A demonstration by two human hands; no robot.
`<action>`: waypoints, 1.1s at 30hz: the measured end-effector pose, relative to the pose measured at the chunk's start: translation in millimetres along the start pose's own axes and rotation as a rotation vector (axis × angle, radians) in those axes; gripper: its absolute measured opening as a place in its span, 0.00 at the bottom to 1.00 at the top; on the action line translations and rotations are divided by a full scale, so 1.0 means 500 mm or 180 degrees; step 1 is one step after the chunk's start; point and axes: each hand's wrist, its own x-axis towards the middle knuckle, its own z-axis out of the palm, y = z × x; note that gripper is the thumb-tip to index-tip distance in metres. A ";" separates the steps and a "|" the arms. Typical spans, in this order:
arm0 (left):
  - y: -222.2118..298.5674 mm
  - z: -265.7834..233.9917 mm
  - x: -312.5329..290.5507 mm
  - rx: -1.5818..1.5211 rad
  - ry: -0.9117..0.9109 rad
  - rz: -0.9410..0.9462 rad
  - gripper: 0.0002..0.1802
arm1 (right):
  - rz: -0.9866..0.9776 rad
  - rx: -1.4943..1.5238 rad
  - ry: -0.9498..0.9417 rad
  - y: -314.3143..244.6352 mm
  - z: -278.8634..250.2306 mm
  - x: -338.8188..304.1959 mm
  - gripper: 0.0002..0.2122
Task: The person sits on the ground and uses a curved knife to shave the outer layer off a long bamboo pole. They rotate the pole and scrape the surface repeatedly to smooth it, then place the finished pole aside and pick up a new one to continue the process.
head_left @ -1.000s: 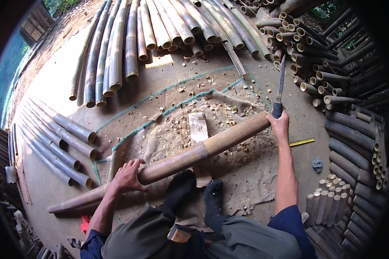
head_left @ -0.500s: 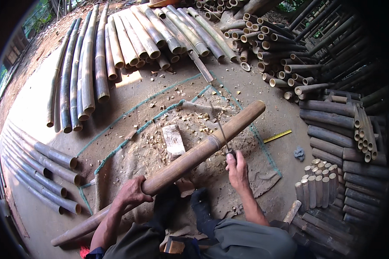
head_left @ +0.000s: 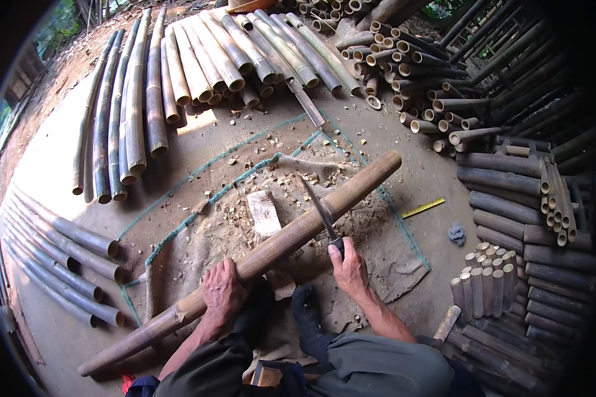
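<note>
A long brown bamboo pole (head_left: pixel 288 245) slants across in front of me, from the lower left up to the right. My left hand (head_left: pixel 224 289) is closed over it left of its middle. In my right hand (head_left: pixel 349 268), the fingers wrap the dark handle of a slim, slightly curved blade (head_left: pixel 321 210). The blade crosses the pole at an angle, its tip reaching past the far side; whether its edge has teeth cannot be made out. Behind the pole lies a pale wooden block (head_left: pixel 263 213). My feet are under the pole.
Wood chips cover a brown cloth with a teal edge (head_left: pixel 245 173). Long bamboo poles (head_left: pixel 136 119) lie at the far left, others (head_left: pixel 59 251) at the left. Cut bamboo lengths (head_left: pixel 493 198) are stacked at right, near a yellow measuring strip (head_left: pixel 424 207) and upright short pieces (head_left: pixel 489 288).
My left hand has shifted right along the pole, uncovering a joint. The blade has turned from nearly edge-on to showing its flat side, and my right hand has drawn slightly nearer and left.
</note>
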 end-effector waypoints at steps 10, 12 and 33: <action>-0.012 -0.012 0.025 -0.0219 -0.0423 -0.0029 0.35 | -0.0525 -0.0592 -0.0378 -0.008 -0.055 0.035 0.19; -0.007 -0.036 0.039 -0.0310 -0.0697 -0.0099 0.35 | -0.0746 -0.0781 -0.0126 -0.008 -0.045 0.022 0.18; 0.002 -0.041 0.036 -0.0355 -0.0389 0.0177 0.44 | 0.0014 -0.0665 0.0228 0.007 -0.076 0.061 0.18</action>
